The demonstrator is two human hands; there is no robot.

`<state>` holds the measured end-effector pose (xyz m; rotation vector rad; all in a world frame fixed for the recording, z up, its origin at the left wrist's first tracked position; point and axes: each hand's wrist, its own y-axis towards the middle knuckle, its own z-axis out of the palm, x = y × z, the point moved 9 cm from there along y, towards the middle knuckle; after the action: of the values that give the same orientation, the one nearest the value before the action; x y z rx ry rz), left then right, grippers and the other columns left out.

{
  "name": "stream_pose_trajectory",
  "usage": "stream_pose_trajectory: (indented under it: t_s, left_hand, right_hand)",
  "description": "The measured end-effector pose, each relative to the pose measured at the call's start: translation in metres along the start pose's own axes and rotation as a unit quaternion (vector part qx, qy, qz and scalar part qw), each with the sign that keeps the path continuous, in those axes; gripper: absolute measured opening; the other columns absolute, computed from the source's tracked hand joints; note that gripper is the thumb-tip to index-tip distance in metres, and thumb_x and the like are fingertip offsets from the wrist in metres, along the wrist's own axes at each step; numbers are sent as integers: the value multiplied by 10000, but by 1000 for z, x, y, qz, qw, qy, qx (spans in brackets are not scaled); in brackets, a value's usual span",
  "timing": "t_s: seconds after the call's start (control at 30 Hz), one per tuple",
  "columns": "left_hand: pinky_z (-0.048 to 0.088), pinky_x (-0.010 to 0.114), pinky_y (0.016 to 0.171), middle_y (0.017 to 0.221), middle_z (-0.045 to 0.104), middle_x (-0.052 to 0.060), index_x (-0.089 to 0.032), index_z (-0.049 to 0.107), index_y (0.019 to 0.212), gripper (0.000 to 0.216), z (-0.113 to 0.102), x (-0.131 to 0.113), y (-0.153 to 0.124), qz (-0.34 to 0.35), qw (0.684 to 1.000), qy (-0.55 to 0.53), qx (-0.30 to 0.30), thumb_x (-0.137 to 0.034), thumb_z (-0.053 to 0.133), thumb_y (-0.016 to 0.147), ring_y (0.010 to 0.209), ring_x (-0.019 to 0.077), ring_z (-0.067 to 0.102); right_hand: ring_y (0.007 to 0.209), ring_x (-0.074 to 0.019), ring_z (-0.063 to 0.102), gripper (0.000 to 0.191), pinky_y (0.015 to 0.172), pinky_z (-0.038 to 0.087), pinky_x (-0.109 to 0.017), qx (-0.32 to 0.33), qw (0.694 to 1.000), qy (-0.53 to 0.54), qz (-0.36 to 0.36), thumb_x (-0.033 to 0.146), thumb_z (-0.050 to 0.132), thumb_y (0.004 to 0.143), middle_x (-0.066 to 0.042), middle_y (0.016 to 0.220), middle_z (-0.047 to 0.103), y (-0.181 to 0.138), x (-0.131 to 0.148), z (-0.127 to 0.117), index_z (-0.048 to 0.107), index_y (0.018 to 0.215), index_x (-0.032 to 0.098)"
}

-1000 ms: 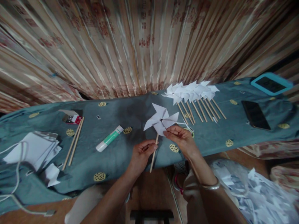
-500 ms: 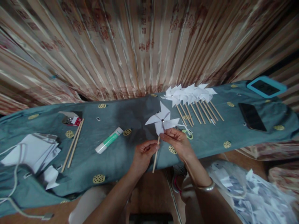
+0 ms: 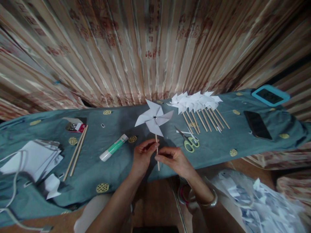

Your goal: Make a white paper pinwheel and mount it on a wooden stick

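Note:
Upright before me is a white paper pinwheel with a silver pin at its centre and a wooden stick below. My left hand pinches the stick a little under the blades. Lower down, my right hand also closes finger and thumb on the same stick. To the right lie green-handled scissors beside a thin paper strip. Behind them, a row of finished paper pinwheels overlaps, their sticks toward me. Left of my hands is a glue stick with a green and white label.
At the left are two loose wooden sticks, an open box of pins, stacked paper sheets and a white cable. A black phone and blue-framed clock lie right. A bag of paper scraps stands below.
The pinwheel has moved left and slightly up, its blades turned. My right hand has shifted from just under the blades down the stick, below my left hand. The scissors now show fully.

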<state>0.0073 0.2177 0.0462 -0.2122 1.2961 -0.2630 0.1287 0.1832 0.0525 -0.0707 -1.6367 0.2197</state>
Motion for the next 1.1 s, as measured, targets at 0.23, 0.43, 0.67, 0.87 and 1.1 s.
stream_pose_trajectory:
  t_s: [0.23,0.43,0.67,0.87,1.1]
  left_hand:
    - [492,249,671,797,747,44,-171,774,792,267,-3,-2,1,3,1000,-3,-9,-331,811,581,690,135,619]
    - [496,257,668,814,742,42,-174,772,810,287,-6,-3,2,14,1000,-10,-4,-351,812,587,708,142,624]
    - [503,265,724,805,740,31,-176,766,822,272,-7,1,1,13,999,-36,1,-318,812,594,753,150,645]
    - [497,326,908,948,749,64,-180,746,922,348,-8,-1,1,30,998,-63,5,-279,816,596,935,184,668]
    - [497,330,904,961,740,67,-176,741,938,335,-9,-2,0,38,997,-59,21,-280,794,624,917,180,659]
  right_hand:
    - [636,-138,584,291,636,455,-261,-5,1000,13,7,479,766,696,12,666,672,-1,-6,12,699,685,196]
    - [621,-137,575,285,613,452,-260,-32,999,33,1,475,774,680,14,657,662,-1,-9,11,700,709,202]
    - [598,-137,560,257,592,450,-259,-40,999,18,-13,456,745,704,10,629,655,1,-6,13,697,680,205]
    - [556,-139,548,284,568,431,-267,-116,991,-60,-39,481,720,717,5,595,646,5,2,-17,684,650,208]
    - [505,-150,532,288,536,339,-279,-268,875,-398,-63,472,643,790,-10,554,628,1,64,-123,715,705,207]
